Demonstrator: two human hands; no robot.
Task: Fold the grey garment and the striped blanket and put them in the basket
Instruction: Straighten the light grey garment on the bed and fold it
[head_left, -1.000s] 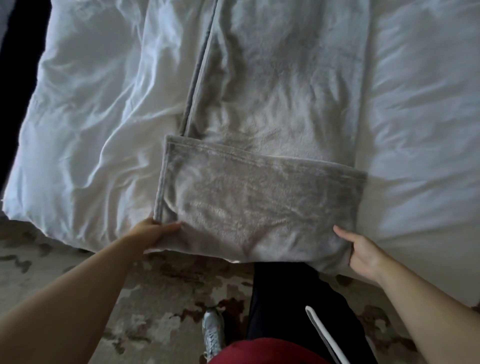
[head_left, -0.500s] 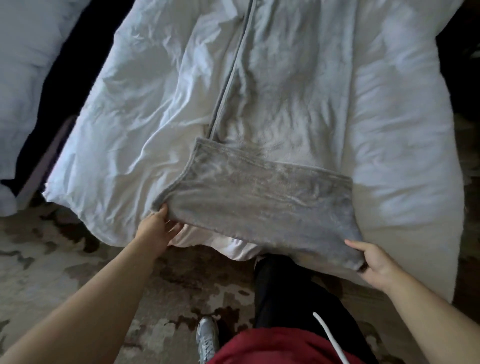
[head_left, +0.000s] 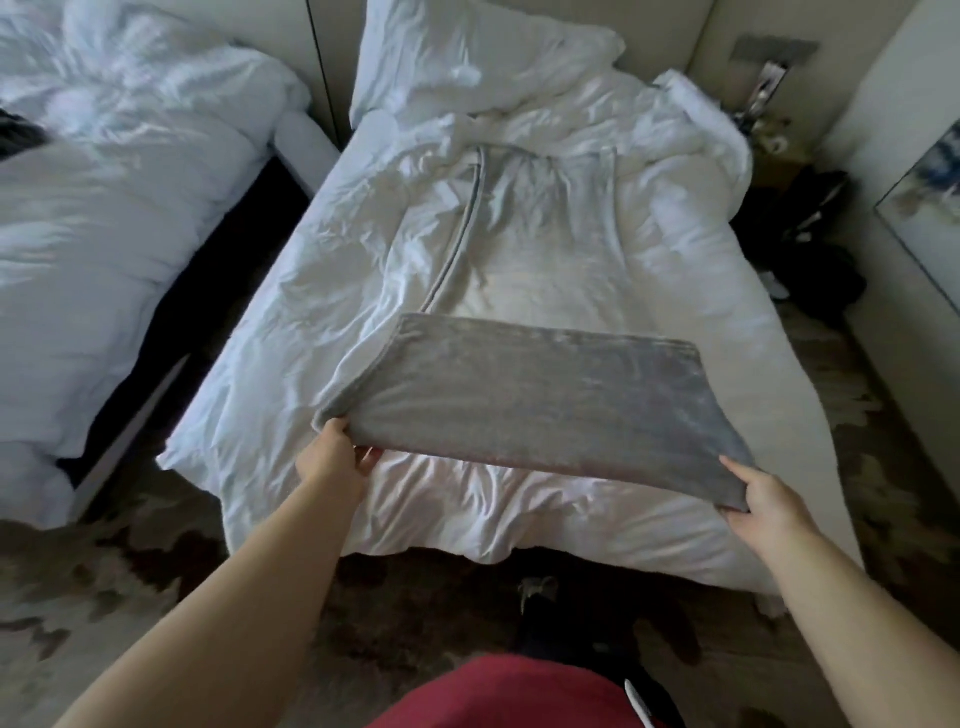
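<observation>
The grey garment (head_left: 530, 395) lies lengthwise on the white bed (head_left: 322, 291), its zip running up toward the pillow. Its near end is doubled back into a grey band, lifted off the duvet. My left hand (head_left: 335, 460) pinches the band's near left corner. My right hand (head_left: 763, 499) pinches the near right corner. The far part of the garment looks washed out in bright light. No striped blanket or basket is in view.
A second white bed (head_left: 104, 218) stands to the left across a dark gap. A pillow (head_left: 478, 57) lies at the head of the bed. Dark bags (head_left: 810, 244) sit on the floor at the right, by a framed picture (head_left: 930, 192). A patterned carpet is underfoot.
Both hands have lifted the folded end of the grey garment off the bed edge and carried it forward over the duvet. The camera has tilted up, showing the whole bed.
</observation>
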